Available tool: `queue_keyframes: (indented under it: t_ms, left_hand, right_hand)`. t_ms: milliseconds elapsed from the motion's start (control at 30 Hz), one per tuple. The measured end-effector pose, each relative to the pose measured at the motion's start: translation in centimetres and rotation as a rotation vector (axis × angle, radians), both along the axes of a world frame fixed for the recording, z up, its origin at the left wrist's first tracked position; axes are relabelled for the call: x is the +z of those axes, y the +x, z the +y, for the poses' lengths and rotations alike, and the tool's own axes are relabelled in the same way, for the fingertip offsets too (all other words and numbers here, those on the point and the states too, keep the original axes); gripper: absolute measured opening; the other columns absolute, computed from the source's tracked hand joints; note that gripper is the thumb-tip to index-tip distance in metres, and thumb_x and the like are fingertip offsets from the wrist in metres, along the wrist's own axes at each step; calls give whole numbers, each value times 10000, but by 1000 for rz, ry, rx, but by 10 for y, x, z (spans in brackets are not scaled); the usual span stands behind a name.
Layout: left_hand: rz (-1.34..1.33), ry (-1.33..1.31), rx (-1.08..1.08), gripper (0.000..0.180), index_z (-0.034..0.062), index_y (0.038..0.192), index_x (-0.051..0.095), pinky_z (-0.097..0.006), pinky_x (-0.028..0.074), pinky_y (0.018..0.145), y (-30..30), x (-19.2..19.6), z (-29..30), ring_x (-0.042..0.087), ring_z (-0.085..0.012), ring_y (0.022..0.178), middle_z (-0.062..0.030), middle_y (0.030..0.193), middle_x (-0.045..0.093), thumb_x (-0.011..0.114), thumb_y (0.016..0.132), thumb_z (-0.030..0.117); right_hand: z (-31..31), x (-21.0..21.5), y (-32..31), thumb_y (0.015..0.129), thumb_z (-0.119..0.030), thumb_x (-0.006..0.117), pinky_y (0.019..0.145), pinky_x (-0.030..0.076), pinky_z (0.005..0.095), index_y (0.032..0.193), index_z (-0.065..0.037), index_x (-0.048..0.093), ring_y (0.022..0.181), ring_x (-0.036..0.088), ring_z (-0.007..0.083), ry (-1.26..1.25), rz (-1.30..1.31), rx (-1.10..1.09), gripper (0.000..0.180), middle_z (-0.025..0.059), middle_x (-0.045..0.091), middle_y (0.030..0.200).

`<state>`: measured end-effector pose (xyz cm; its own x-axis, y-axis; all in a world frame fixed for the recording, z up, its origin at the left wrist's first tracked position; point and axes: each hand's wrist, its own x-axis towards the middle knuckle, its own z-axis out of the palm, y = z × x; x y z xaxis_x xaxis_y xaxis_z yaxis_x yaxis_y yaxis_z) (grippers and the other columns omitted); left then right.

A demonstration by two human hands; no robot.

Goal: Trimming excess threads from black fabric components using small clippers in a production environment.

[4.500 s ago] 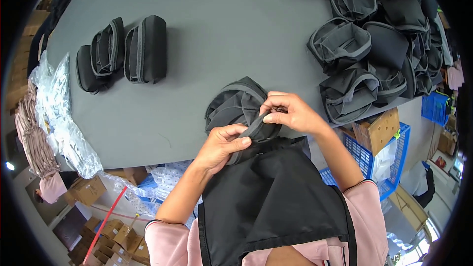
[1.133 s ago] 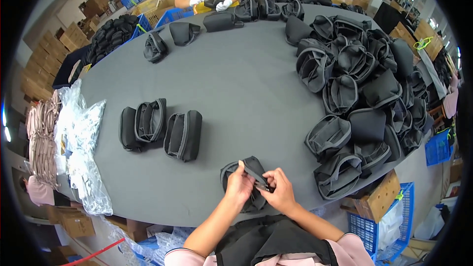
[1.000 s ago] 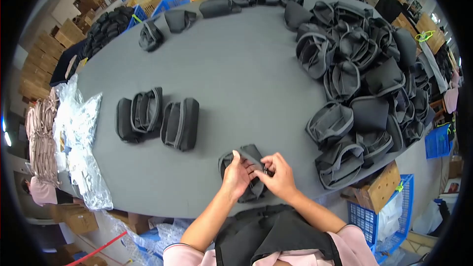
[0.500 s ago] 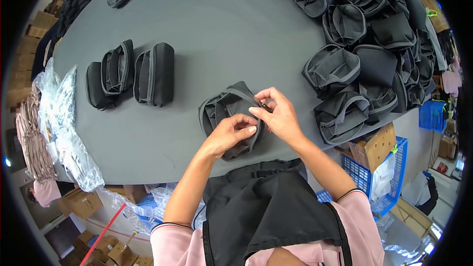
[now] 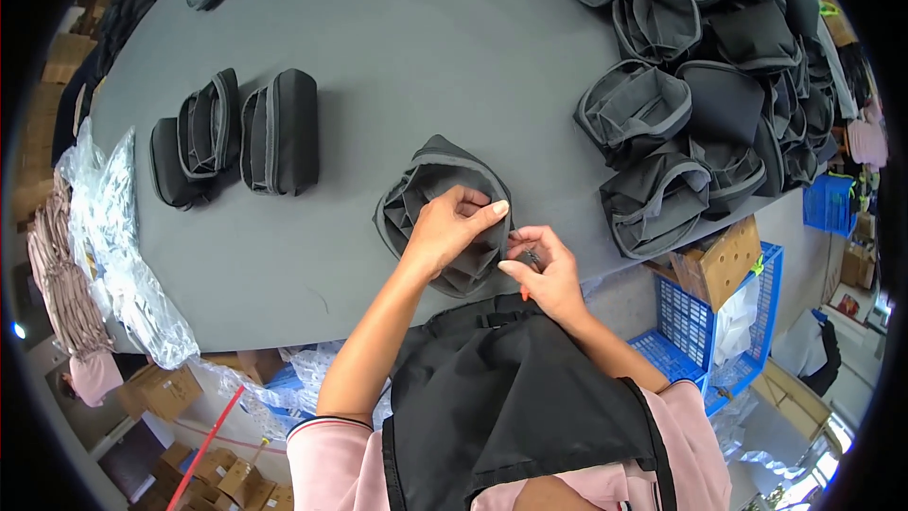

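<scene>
An unzipped black pouch with grey edging and inner dividers lies on the table in front of me. My left hand reaches over its opening. Thumb and fingers are closed on the right-hand rim, pinching it. Just outside that rim, my right hand has its fingers closed round a small dark tool with an orange end. Most of this tool is hidden by the fingers, so its kind is unclear. Whether it touches the pouch I cannot tell.
The grey table holds a heap of open black pouches at right. A closed pouch stands with two others at left. Clear plastic bags hang over the left edge. A blue crate stands beyond the right front edge.
My right hand has moved down along the pouch's right side, toward me. The left hand has shifted up and right onto the rim. The pouch has turned slightly.
</scene>
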<state>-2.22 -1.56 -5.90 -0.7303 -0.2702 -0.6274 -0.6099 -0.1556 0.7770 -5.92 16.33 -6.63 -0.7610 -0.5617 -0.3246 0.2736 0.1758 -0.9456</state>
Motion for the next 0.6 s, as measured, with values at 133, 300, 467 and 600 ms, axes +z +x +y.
queue_keyframes:
  t_ms: [133,300,467,600]
  left_hand:
    - [57,57,47,616,-83,1037,571,-308,519,723,-6,1,3,624,-202,861,-170,941,632,717,741,437]
    - [-13,-61,-22,544,-76,967,573,-287,508,617,-15,14,2,620,-174,734,-139,853,633,711,756,406]
    - [-25,-107,-51,419,-30,924,573,-248,451,565,-16,4,5,562,-106,668,-70,773,612,719,764,329]
    - [15,-43,19,450,-40,951,573,-276,473,586,-16,-2,8,578,-131,684,-95,796,623,725,751,334]
  right_hand:
    - [-8,-3,-5,745,-7,683,591,454,225,968,13,582,693,552,78,23,11,-81,245,33,607,884]
    - [-9,-7,-17,792,-1,625,467,412,196,920,13,600,574,526,71,-49,-3,25,131,34,603,804]
    - [-12,-4,-23,826,-19,589,529,422,193,883,-5,607,618,528,64,-81,-273,117,62,24,586,734]
    - [-12,-1,-19,808,-31,615,521,421,197,901,-8,588,637,518,52,-170,-305,5,99,14,580,785]
